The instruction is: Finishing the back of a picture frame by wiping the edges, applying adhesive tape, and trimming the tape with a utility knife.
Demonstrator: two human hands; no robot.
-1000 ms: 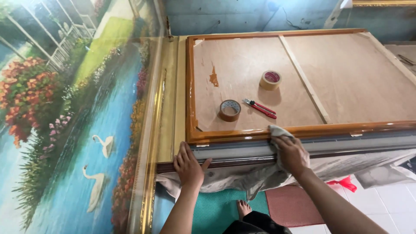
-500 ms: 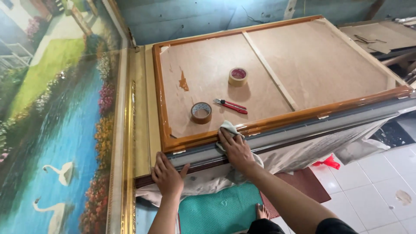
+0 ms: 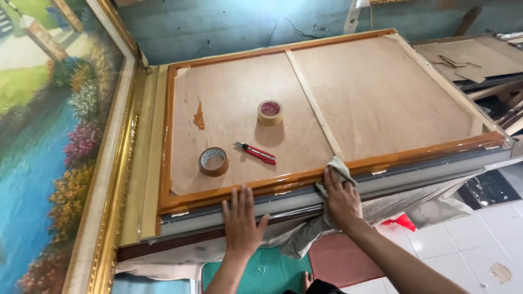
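head view shows your right hand [image 3: 341, 197] pressed down on a grey cloth [image 3: 339, 166], fingers closed over it, at the near edge of the big wooden frame [image 3: 327, 173]. the cloth sits right on the glossy orange-brown rail, with part of it trailing down below your hand. your left hand [image 3: 241, 220] lies flat and open, fingers spread, on the same near edge, just to the left, holding nothing. the frame lies face down with its plywood back [image 3: 381, 98] up, split by a thin wooden strip [image 3: 313, 103]. on the plywood, beyond your hands, rest two rolls of brown tape [image 3: 213, 161] and [image 3: 270, 112], and a red utility knife [image 3: 255, 153] between them. to your left stands a large landscape painting [image 3: 49, 136] in a gold frame. below are a green mat [image 3: 261, 272] and white floor tiles [image 3: 474, 245].
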